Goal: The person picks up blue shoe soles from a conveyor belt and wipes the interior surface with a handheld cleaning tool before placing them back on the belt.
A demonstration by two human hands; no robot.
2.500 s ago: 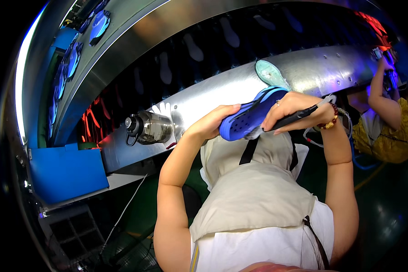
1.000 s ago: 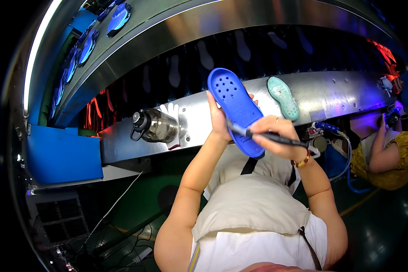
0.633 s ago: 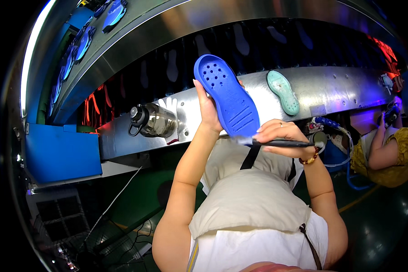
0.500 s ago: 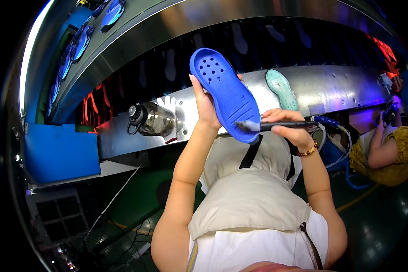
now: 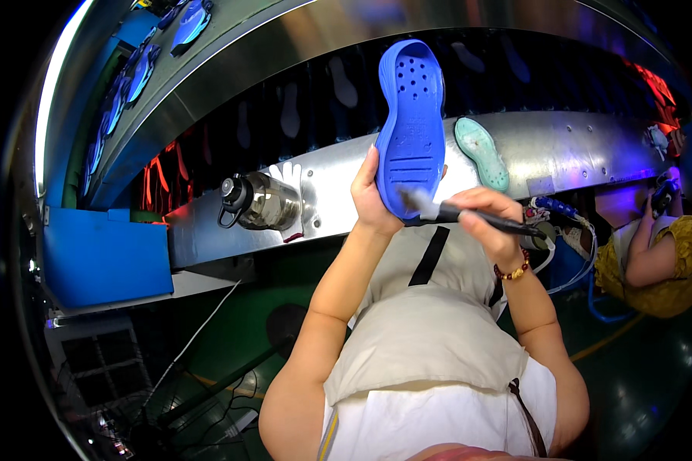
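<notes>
My left hand (image 5: 376, 192) grips a blue shoe sole (image 5: 412, 146) by its sides near the lower end. The sole stands nearly upright in view, its hollow face with a cluster of holes and raised bars turned toward me. In my right hand (image 5: 494, 217) is a brush (image 5: 507, 223) with a dark handle and pale bristles, pinched between thumb and fingers. The bristles lie over the lower end of the sole; whether they touch it I cannot tell. A pale green sole (image 5: 481, 154) rests on the metal ledge just right of the blue one.
The metal ledge (image 5: 569, 154) carries a clear jug with a black lid (image 5: 260, 201) and a white glove (image 5: 291, 175). Beyond it runs a dark line with several soles. Blue soles (image 5: 191, 29) lie on the upper left belt. Another person (image 5: 653, 261) sits at the right.
The blue sole has moved up and right and turned more upright, with my left hand following. The brush now tilts bristles-up at the sole's lower end. A sole on the dark line has shifted.
</notes>
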